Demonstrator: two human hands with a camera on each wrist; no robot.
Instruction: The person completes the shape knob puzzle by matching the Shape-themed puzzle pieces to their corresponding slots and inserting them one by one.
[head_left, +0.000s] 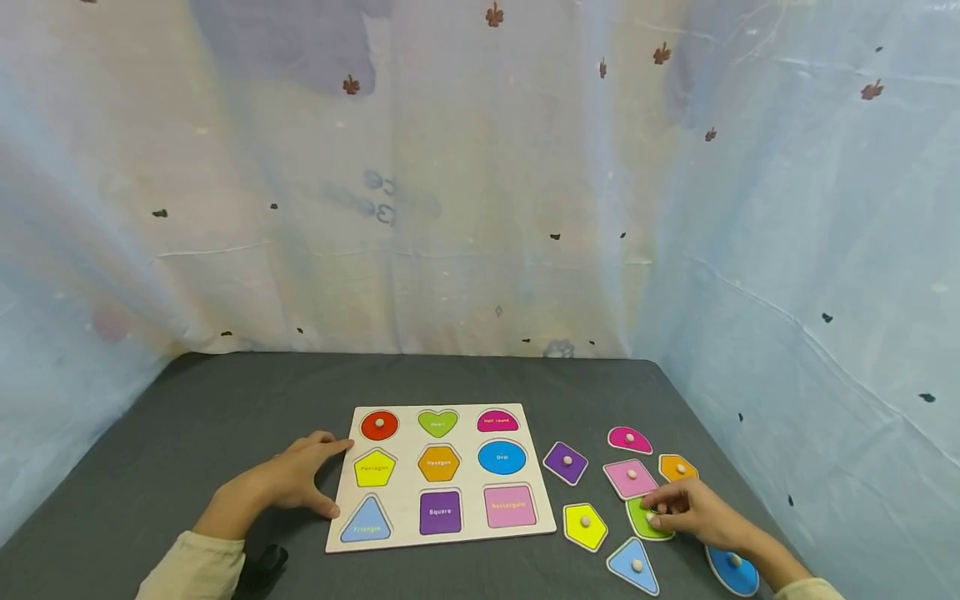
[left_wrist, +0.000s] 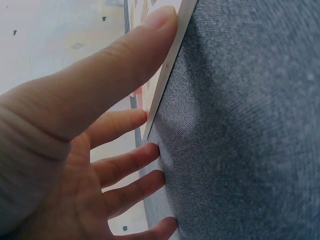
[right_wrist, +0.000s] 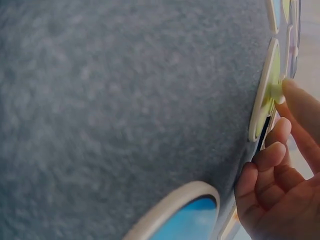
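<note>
Head view alone: left hand [head_left: 288,473] touching board [head_left: 407,492] plus right [head_left: 693,510] pinching green piece [head_left: 639,512].

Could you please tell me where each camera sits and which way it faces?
Head: worn on the head, facing forward and down at the puzzle board; left hand, right hand and sleeves show.
Left wrist: on that wrist, facing the board's edge and gray tabletop; that hand shows.
Right wrist: on that wrist, facing the tabletop, green heart piece and blue oval piece; that hand shows.
Head and right wrist share both pieces.
</note>
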